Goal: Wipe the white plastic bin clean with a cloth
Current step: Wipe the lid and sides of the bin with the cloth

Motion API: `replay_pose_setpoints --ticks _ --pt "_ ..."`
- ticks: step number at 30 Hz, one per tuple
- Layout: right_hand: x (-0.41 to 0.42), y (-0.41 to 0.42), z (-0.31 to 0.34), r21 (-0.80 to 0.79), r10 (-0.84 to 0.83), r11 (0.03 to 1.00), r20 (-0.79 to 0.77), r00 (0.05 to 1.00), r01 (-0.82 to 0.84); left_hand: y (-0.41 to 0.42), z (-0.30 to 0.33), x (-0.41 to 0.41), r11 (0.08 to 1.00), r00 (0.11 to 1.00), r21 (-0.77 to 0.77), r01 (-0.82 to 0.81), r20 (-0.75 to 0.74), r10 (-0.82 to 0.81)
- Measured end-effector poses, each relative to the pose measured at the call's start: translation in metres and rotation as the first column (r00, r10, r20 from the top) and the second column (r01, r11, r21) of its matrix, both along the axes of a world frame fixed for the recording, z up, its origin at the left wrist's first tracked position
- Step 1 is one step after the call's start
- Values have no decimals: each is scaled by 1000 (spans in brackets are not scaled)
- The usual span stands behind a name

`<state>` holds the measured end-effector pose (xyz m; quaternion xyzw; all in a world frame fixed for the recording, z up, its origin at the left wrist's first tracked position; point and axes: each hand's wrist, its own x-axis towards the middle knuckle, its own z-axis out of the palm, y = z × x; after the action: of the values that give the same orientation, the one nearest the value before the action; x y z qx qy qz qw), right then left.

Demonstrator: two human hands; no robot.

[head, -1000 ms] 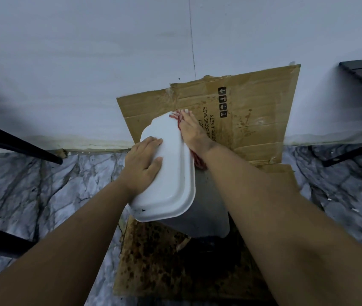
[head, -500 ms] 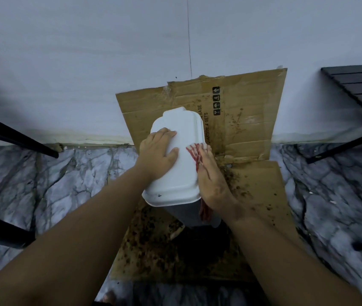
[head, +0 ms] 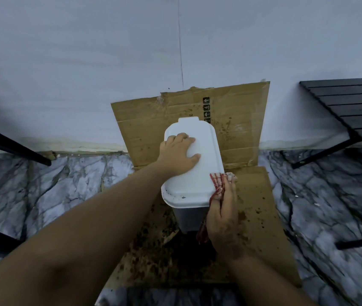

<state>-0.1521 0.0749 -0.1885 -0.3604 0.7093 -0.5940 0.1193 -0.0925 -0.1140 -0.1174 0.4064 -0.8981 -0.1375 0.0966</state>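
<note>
White bin (head: 194, 184) — left hand (head: 179, 154) flat on lid, right hand (head: 222, 217) pressing cloth (head: 217, 183) against edge.

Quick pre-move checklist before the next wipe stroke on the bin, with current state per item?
1. Bin steadied: ok. Left hand rests flat on the white bin's lid.
2. Cloth in hand: ok. Right hand presses the red-checked cloth against the bin's right side.
3. Lid clean: not ok. Dark specks sit along its near rim.
4. Bin wall under the cloth clean: cannot tell, hidden by hand and cloth.
5. Surface under the bin clean: not ok. The cardboard is stained brown.
</note>
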Motion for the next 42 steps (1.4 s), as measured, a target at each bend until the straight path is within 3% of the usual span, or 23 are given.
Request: replay_pose_setpoints --ticks 9,12,15,17,21,23,28,31,37,40,42 --pt "-12 -14 3 -42 -22 999 -32 999 20 -71 16 -13 990 990 -20 137 -21 -137" --pt "-20 -23 8 20 47 999 -183 982 -44 -86 9 -16 976 975 -3 219 46 -219" --pt "-36 -45 12 173 141 982 -396 907 -77 -87 -5 -18 961 959 -57 272 95 -266" --pt "-47 -65 22 318 191 946 -387 902 -64 -86 -8 -23 957 959 -82 277 89 -270" --pt "-53 -81 35 448 257 894 -532 807 11 -87 0 -36 966 964 -23 258 65 -257" --pt "-45 -67 39 518 293 855 -521 802 24 -94 8 -38 966 964 6 260 54 -260" --pt "-18 -24 31 430 121 898 -443 888 92 -120 17 -43 973 975 84 215 31 -218" --pt "-20 -21 30 454 178 890 -427 887 40 -129 17 -41 956 972 195 220 40 -232" --pt "-40 -60 56 595 430 798 -453 781 -95 -116 14 -31 990 979 -7 142 147 -140" --pt "-59 -94 59 624 499 773 -486 717 -115 -88 8 -16 999 993 -28 -19 -118 16" --pt "-72 -114 56 603 513 787 -519 684 -133 -58 -4 -3 995 933 -19 -100 -350 87"
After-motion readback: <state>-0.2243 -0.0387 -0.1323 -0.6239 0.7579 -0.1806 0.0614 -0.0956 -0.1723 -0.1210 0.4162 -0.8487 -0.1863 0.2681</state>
